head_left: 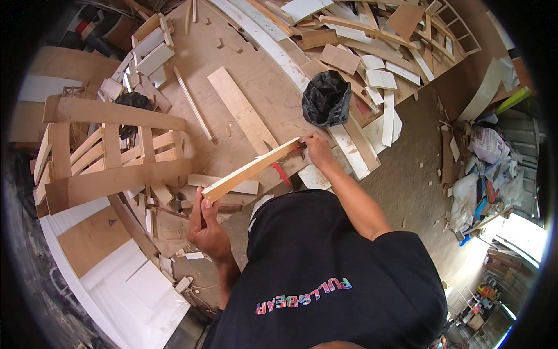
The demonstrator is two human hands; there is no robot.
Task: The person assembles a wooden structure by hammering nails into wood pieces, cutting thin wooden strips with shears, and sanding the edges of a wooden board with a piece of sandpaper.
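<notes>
I hold a long, pale wooden strip (pixel 251 170) at a slant over a plywood worktop (pixel 244 64). My left hand (pixel 204 228) grips its near end from below, fingers wrapped around it. At the far end, my right hand (pixel 317 149) pinches the strip. A small red-handled object (pixel 282 173) shows just under the strip near my right hand; I cannot tell what it is or whether the hand holds it. My black shirt fills the lower middle of the view.
A black plastic bag (pixel 326 99) lies just beyond my right hand. A flat plank (pixel 241 110) rests on the worktop. A slatted wooden frame (pixel 110 152) stands at left, offcuts (pixel 372 52) are piled at top right, and white panels (pixel 133 285) lie at lower left.
</notes>
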